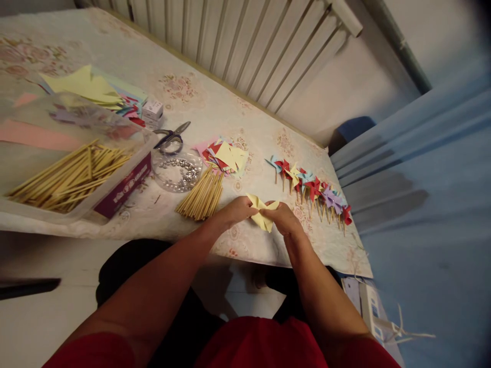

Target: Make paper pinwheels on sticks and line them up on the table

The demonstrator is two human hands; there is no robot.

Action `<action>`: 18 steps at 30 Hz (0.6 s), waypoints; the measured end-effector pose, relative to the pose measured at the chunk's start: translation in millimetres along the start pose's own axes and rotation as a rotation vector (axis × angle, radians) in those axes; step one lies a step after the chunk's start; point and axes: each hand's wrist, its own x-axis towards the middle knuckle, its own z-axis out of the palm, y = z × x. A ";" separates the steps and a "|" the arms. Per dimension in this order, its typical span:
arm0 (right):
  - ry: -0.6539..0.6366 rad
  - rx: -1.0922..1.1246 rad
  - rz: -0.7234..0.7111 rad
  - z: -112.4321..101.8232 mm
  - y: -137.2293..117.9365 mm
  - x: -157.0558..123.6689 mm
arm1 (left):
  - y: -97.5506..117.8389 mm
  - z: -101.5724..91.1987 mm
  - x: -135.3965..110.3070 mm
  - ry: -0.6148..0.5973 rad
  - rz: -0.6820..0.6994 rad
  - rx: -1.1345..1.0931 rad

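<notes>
Showing a surface [134,61] spread with a pale floral cloth [218,105]. Facing a row of pale upright bars [245,36] along the far side, near an off-white wall [320,94]. Seeing a dark pipe [401,43] slanting at far right, a blue curtain [425,204] hanging in folds along the right. Looking down on pale floor [30,260] at near left, in dim light.

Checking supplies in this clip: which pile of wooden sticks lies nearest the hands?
The stick pile on the floral tablecloth, left of the left hand; the other pile sits farther off, inside the translucent plastic bin.
</notes>
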 end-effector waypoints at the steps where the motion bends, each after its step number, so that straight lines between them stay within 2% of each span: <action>1: 0.000 -0.018 -0.005 0.2 0.3 -0.3 | -0.4 -0.2 -0.3 0.005 -0.005 0.010; 4: 0.004 -0.021 -0.014 0.5 1.5 -0.9 | -1.7 -1.6 -1.7 0.003 -0.038 -0.026; 6: 0.009 0.030 -0.020 1.0 2.7 -0.4 | -2.2 -3.0 -2.7 0.003 -0.047 -0.132; 10: 0.069 0.225 -0.045 6.2 5.4 3.1 | -3.3 -5.2 -1.6 0.034 -0.077 -0.408; 13: 0.153 0.395 -0.080 14.5 7.1 6.1 | -5.1 -4.4 0.6 0.020 -0.107 -0.525; 18: 0.241 0.518 -0.121 31.9 11.3 8.6 | -7.5 1.7 -0.5 0.030 -0.001 -0.515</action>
